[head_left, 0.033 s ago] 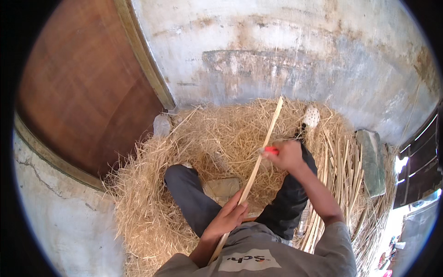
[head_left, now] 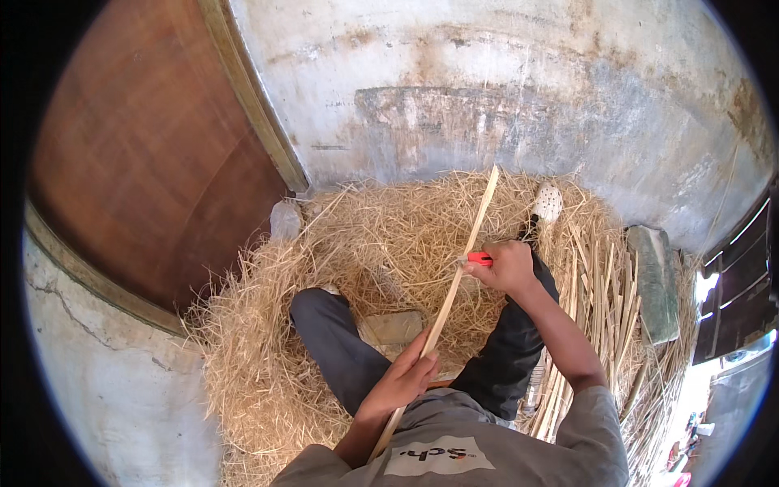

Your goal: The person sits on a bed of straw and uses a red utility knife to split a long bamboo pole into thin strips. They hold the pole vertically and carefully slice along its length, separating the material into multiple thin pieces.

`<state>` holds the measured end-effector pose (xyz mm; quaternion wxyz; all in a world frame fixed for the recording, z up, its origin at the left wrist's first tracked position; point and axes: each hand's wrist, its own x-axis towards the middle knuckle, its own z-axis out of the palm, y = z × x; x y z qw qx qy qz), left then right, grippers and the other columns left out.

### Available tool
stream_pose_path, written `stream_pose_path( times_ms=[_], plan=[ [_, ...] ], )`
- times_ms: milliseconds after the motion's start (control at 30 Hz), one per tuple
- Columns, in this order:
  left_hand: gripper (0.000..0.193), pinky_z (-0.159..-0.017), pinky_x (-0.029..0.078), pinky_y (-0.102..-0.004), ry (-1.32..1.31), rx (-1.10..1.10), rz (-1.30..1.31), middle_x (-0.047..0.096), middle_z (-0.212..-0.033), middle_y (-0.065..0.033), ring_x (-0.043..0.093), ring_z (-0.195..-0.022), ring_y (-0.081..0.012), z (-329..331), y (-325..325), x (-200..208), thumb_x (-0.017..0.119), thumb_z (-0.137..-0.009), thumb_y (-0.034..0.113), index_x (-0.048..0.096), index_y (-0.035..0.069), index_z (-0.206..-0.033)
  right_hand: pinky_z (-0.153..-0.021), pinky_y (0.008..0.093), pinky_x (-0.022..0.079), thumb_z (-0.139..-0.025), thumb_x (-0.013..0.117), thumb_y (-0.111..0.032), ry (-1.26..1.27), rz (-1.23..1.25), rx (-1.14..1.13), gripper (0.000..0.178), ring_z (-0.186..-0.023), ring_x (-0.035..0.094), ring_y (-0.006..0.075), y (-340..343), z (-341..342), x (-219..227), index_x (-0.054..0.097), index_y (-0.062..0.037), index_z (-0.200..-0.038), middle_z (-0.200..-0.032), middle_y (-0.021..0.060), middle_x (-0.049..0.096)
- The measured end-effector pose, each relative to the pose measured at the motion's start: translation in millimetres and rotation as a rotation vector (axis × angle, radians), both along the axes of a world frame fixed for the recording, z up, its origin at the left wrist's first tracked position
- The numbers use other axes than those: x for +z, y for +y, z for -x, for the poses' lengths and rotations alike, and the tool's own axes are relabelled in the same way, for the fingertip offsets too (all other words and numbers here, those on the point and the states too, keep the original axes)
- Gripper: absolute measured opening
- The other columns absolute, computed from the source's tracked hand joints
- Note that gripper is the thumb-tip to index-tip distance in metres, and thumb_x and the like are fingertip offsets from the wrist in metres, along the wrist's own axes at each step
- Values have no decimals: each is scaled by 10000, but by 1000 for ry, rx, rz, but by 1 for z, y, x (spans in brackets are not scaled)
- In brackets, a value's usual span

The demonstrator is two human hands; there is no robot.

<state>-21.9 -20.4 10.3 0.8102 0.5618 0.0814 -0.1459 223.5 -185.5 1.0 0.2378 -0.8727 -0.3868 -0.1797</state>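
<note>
A long pale strip, apparently split bamboo (head_left: 480, 221), slants from my lap up toward the wall. My left hand (head_left: 402, 377) is wrapped round its lower part, close to my belly. In my right hand (head_left: 511, 269) is a red-handled knife (head_left: 479, 258), above my right thigh. The knife's blade end meets the strip about midway along its upper part; the blade itself is too small to make out clearly. Thin straw-coloured shavings (head_left: 406, 219) lie heaped under and around both legs.
A bundle of similar strips (head_left: 604, 300) lies by my right leg, beside a greenish stone block (head_left: 653, 284). A brick-like block (head_left: 391, 328) sits between my legs. Ahead stands a stained wall (head_left: 503, 114); a brown door panel (head_left: 154, 154) is at the left.
My right hand and the knife have shifted very slightly, and more of the red handle shows. The strip's far tip sits a touch higher. My left hand keeps its grip.
</note>
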Motion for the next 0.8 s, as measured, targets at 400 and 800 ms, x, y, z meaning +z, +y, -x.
stream_pose_path(
  times_ms=[400,800],
  plan=[
    [560,-575,377,-211,-84,-5,-218,444,-797,1,410,-650,-70,-8,-3,-4,414,-1008,120,178,43,-1511,-506,412,468,-722,685,-608,6,-14,-48,515,-501,575,339,-7,12,-13,659,-101,-634,-528,140,548],
    [561,-679,436,-316,-226,1,-632,533,-806,-158,518,-706,-193,4,-3,-3,433,-978,109,212,-8,-1481,-498,419,482,-789,596,-650,68,5,-186,594,-489,597,312,-11,-29,-4,664,-78,-641,-534,150,581]
  ],
)
